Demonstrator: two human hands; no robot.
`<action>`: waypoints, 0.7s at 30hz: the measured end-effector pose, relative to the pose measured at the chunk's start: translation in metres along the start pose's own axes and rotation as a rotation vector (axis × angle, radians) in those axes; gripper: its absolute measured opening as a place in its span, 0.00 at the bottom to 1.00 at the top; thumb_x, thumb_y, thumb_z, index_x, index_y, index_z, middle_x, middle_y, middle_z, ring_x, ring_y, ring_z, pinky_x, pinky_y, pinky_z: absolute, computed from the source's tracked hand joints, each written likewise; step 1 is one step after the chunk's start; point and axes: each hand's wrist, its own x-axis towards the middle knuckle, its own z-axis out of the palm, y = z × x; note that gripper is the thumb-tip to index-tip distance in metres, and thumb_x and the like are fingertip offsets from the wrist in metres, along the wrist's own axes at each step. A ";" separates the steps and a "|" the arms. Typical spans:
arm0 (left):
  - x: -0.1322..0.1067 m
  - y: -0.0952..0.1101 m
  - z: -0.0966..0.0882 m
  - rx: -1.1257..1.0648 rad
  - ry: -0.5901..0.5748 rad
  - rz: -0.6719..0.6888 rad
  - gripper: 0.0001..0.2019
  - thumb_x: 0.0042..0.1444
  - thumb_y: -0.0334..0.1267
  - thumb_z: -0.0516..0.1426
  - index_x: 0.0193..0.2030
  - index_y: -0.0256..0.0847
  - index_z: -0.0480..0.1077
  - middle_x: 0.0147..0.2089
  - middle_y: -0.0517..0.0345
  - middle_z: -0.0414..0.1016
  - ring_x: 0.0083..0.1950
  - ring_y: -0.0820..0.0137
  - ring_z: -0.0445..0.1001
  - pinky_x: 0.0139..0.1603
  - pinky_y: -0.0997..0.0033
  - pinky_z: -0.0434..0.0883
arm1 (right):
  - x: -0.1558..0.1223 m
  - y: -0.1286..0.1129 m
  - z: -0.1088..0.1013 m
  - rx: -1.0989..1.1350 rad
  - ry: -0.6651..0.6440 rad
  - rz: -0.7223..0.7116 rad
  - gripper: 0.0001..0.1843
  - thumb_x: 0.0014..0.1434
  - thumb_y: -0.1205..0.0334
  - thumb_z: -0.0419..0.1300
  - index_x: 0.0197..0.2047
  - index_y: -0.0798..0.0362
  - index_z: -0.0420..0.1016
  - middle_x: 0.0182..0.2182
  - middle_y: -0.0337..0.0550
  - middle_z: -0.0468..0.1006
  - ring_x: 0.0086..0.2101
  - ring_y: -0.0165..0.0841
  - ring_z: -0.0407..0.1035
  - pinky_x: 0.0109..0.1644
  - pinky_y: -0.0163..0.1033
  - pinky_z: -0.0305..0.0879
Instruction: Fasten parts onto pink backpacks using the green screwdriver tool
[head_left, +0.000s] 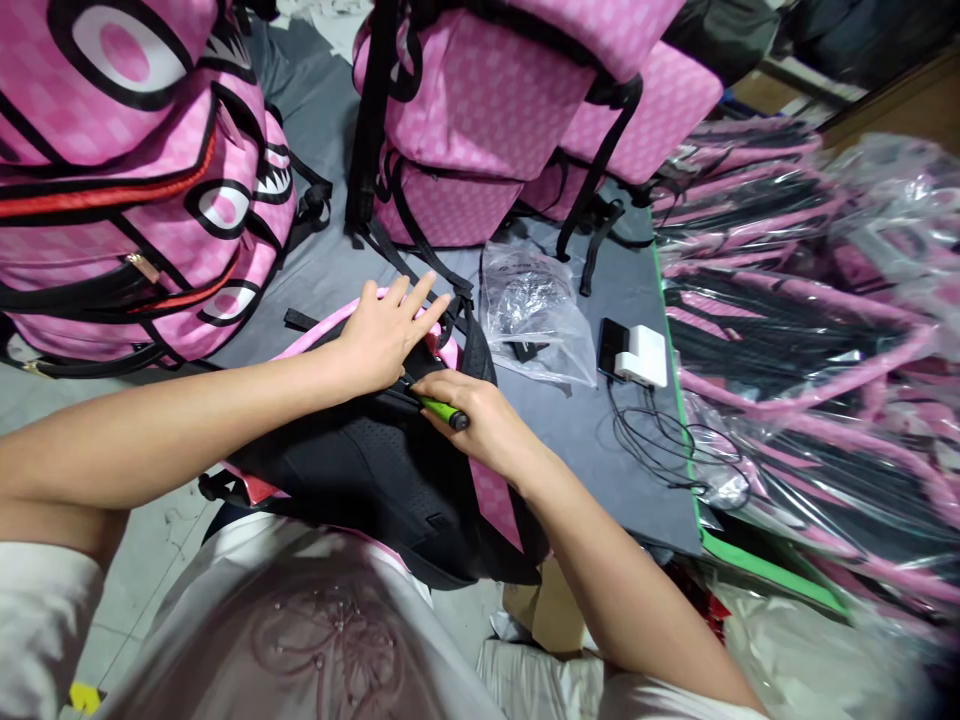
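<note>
A black backpack with pink trim (352,465) lies across the table's front edge, against my body. My left hand (386,335) rests flat on its upper part, fingers stretched out and apart. Close beside it, my right hand (480,410) is closed around a slim green tool with a black end (448,412). The tool's tip points toward the bag near my left wrist, and its exact kind is hard to make out. Black straps (476,345) of the backpack bunch up just beyond my hands.
Pink checked backpacks (465,110) stand at the back, and more (150,200) are stacked at left. A clear plastic bag (532,315), a phone (611,345), a white charger (643,357) and black cables (652,430) lie on the grey table (592,470). Plastic-wrapped bags (795,350) are piled at right.
</note>
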 end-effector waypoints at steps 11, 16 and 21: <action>0.000 -0.003 0.006 -0.041 0.033 0.013 0.48 0.56 0.42 0.63 0.77 0.42 0.41 0.80 0.43 0.34 0.74 0.47 0.50 0.68 0.47 0.55 | 0.010 -0.005 -0.008 0.026 -0.055 -0.004 0.18 0.61 0.73 0.58 0.50 0.52 0.82 0.48 0.49 0.82 0.49 0.39 0.78 0.55 0.43 0.74; 0.000 -0.004 0.010 -0.056 0.048 0.013 0.48 0.55 0.42 0.63 0.77 0.44 0.42 0.80 0.45 0.34 0.75 0.47 0.49 0.69 0.46 0.54 | 0.011 -0.007 -0.005 0.036 -0.054 0.026 0.18 0.60 0.74 0.58 0.48 0.52 0.82 0.47 0.50 0.83 0.47 0.40 0.79 0.54 0.45 0.75; 0.000 -0.004 0.011 -0.043 0.061 0.015 0.47 0.55 0.42 0.64 0.77 0.43 0.43 0.80 0.44 0.35 0.74 0.48 0.51 0.68 0.48 0.54 | 0.008 -0.007 -0.004 0.057 -0.035 0.040 0.16 0.60 0.73 0.58 0.48 0.53 0.81 0.47 0.49 0.83 0.47 0.39 0.78 0.55 0.44 0.74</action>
